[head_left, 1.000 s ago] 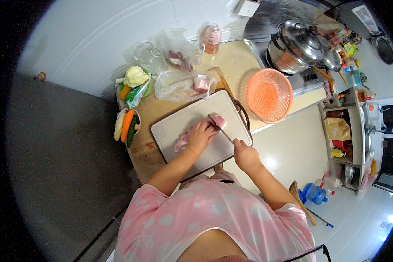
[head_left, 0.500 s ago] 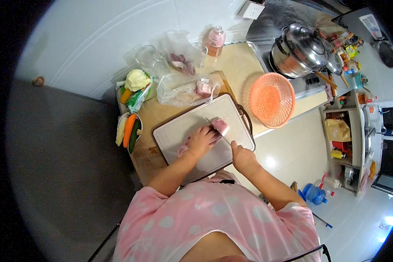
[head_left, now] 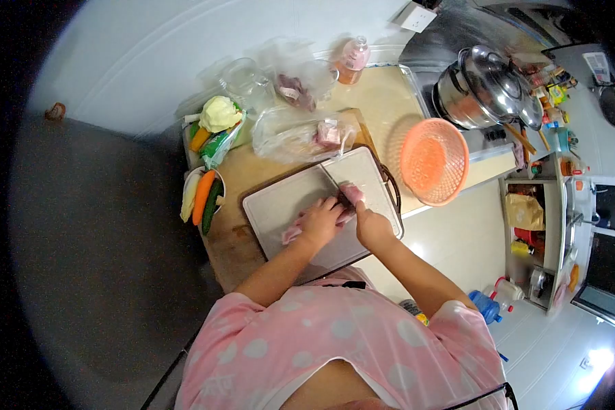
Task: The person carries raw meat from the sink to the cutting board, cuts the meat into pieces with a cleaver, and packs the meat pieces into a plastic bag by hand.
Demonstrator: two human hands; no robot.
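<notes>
A pale cutting board (head_left: 273, 202) with a dark rim lies on the wooden surface. My left hand (head_left: 321, 220) presses on raw meat near the board's middle, its fingers bent together over the meat. Cut pieces of meat (head_left: 292, 233) show at its left. In my right hand (head_left: 373, 228) is the handle of a knife (head_left: 330, 175), whose blade points up and left across the board. A pink chunk of meat (head_left: 352, 193) lies against the right side of the blade.
Behind the board lies a clear bag (head_left: 273, 140) with meat. To the right are an orange basket (head_left: 434, 161) and a steel pot (head_left: 463, 96) on the stove. A bowl with a carrot (head_left: 201, 198) and cucumber stands left, near a cauliflower (head_left: 219, 115). A bottle (head_left: 352, 61) stands behind.
My right hand has moved up and left with the knife, whose blade now reaches farther toward the board's back edge. My left hand stays on the meat. The whole view has shifted slightly.
</notes>
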